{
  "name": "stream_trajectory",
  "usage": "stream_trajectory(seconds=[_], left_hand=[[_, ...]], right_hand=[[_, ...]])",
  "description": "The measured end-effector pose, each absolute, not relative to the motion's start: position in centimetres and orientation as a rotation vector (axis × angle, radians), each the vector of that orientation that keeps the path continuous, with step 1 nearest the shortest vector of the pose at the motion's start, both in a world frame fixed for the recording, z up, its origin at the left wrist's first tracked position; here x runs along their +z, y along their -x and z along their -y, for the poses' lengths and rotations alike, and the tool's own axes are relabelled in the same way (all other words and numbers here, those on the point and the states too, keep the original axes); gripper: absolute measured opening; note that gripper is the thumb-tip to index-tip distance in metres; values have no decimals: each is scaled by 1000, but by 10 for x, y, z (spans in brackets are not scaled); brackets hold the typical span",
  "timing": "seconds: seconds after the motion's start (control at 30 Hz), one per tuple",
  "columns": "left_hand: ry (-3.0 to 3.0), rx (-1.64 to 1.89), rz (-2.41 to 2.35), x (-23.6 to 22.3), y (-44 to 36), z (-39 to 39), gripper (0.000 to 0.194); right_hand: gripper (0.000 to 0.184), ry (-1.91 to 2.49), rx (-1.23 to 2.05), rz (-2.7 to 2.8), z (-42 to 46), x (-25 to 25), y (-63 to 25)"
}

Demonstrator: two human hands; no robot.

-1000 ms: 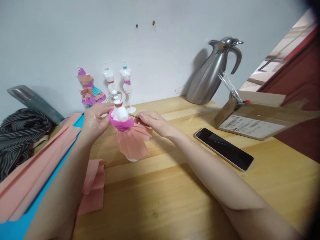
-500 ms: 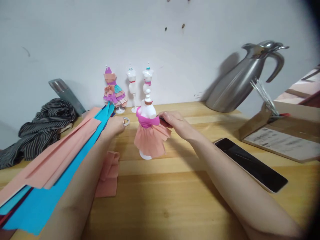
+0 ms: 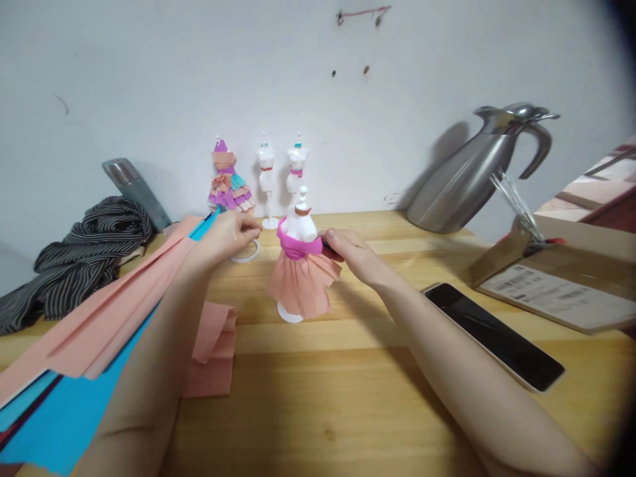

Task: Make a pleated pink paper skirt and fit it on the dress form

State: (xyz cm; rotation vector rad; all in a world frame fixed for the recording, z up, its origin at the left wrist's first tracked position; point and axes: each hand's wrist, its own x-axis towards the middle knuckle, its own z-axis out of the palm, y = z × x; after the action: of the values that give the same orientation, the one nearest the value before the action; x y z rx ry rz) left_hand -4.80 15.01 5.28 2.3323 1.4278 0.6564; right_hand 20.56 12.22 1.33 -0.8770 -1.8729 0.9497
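Note:
A small white dress-form mannequin (image 3: 300,228) stands on the table, wearing a magenta band (image 3: 297,248) and a gathered peach crepe-paper skirt (image 3: 301,285). At its right side my right hand (image 3: 350,252) is closed around a small dark object (image 3: 331,250), mostly hidden by the fingers, close to the skirt's edge. Left of the mannequin, my left hand (image 3: 229,233) has its fingertips pinched together. Whether anything is in that pinch does not show. Just below it lies a white ring (image 3: 254,252), like a tape roll, on the wood.
Peach and blue crepe-paper sheets (image 3: 104,311) spread at left, with a folded peach piece (image 3: 216,351) nearby. Behind stand a dressed mannequin (image 3: 228,179) and two bare ones (image 3: 265,159). A striped cloth (image 3: 94,245), phone (image 3: 491,334), steel jug (image 3: 462,172) and cardboard box (image 3: 561,291) lie around.
My left hand has risen off the white ring, which now lies on the table below it. My right hand keeps its place beside the mannequin. The view has shifted slightly.

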Motion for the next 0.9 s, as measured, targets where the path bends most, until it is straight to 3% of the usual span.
stream_trajectory(seconds=[0.13, 0.3, 0.4, 0.7, 0.9], left_hand=[[-2319, 868, -1530, 87, 43, -106, 36], [-2438, 628, -1424, 96, 27, -76, 63], [-2343, 721, -1285, 89, 11, -75, 71], [-2139, 1025, -1226, 67, -7, -89, 82], [-2006, 863, -1061, 73, 7, -101, 66]], right_hand=[[60, 896, 928, 1877, -122, 14, -205], [57, 956, 899, 1877, -118, 14, -204], [54, 1001, 851, 1909, -114, 16, -203], [45, 1141, 390, 2066, -103, 28, -201], [44, 1161, 300, 2089, -102, 28, -202]])
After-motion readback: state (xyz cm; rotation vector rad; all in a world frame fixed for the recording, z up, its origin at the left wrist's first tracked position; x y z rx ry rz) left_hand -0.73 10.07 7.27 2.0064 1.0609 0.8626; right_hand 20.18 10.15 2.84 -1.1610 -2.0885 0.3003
